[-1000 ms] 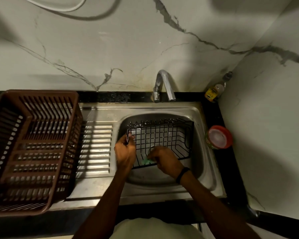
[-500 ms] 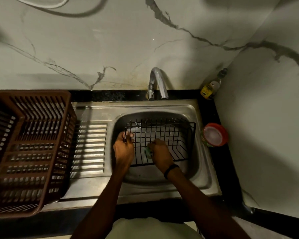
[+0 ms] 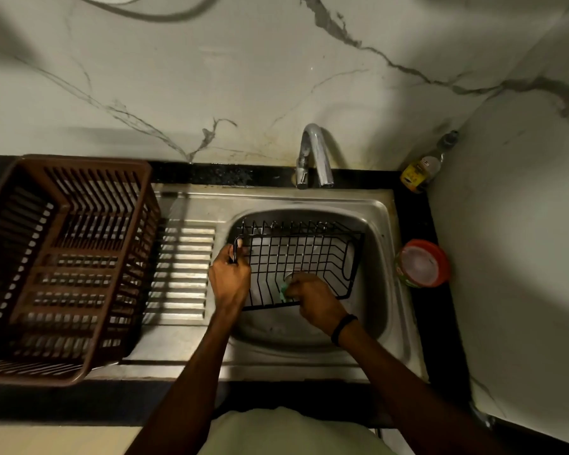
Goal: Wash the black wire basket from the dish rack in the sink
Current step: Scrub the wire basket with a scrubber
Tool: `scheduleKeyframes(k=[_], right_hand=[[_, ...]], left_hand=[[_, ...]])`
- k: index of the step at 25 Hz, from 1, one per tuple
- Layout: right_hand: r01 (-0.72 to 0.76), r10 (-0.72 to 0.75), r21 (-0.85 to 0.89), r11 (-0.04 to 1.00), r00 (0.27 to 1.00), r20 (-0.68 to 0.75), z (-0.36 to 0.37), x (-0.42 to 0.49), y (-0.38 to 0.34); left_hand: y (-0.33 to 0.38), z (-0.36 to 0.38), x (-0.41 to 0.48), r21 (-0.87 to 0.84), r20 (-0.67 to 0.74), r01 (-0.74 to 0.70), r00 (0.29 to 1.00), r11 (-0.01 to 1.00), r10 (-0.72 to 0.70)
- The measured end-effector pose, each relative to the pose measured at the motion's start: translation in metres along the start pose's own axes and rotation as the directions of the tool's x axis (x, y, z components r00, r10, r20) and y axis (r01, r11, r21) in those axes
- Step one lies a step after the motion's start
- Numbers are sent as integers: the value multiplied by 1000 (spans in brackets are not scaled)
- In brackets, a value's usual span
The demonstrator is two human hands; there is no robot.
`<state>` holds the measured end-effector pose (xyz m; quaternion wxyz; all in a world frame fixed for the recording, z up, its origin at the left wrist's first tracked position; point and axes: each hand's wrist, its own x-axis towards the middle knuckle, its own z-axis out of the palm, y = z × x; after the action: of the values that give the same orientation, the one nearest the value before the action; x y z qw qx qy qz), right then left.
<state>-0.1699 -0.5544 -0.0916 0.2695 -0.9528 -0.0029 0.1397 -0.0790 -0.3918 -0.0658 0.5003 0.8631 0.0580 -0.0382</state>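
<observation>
1: Two hands worked in the head view. What changed in the last sec?
2: Right hand (image 3: pixel 314 302), fingers clenched round the green sponge (image 3: pixel 283 292), made a short stroke out and back along the front wires of the black wire basket (image 3: pixel 309 254). Left hand (image 3: pixel 229 280) kept its fingers curled on the left corner wire. Judged: scrub stage ongoing, rinse not begun.
1: Basket pos. and cond.?
2: It sat inside the sink (image 3: pixel 388 224) bowl, apparently tilted, with the grid intact. Soil or suds couldn't be told. The dish rack (image 3: pixel 63 267) stood left of the sink.
</observation>
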Motion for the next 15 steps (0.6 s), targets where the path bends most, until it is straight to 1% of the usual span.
scheduleKeyframes(k=[1,2,4,5,6,9,10,12,13,14,15], right_hand=[[14,-15,40,999,1000,15,1,-6,4],[5,-5,43,999,1000,-5,1,-6,5],[-92,95,41,995,992,-87,2,7,2],[-145,149,44,988,983,-103,3,11,-2],[-151,155,40,988,983,-101,6,12,-4],[-9,10,50,999,1000,-21,10,-9,2],[-2,2,35,999,1000,1,7,-14,4],[-68,69,47,997,997,-35,1,-4,5],[-136,142,82,987,987,-72,-1,5,6],[-209,215,89,974,974,-68,-2,10,5],[-228,232,72,971,971,-51,0,11,5]], left_hand=[[-4,-1,-1,12,-6,3,1000,1000,-3],[-5,-1,-3,21,-7,10,1000,1000,-9],[-6,4,-4,35,4,16,1000,999,-16],[-5,5,-4,44,11,8,1000,999,-8],[-2,5,-2,54,13,-1,1000,999,1],[-7,1,4,96,-32,15,999,995,-12],[-9,1,3,114,-43,28,999,993,-23],[-12,7,-1,130,-28,26,999,991,-23],[-12,10,-2,126,-7,20,1000,992,-19],[-9,12,-2,118,12,22,1000,993,-23],[-6,11,1,116,16,21,1000,993,-23]])
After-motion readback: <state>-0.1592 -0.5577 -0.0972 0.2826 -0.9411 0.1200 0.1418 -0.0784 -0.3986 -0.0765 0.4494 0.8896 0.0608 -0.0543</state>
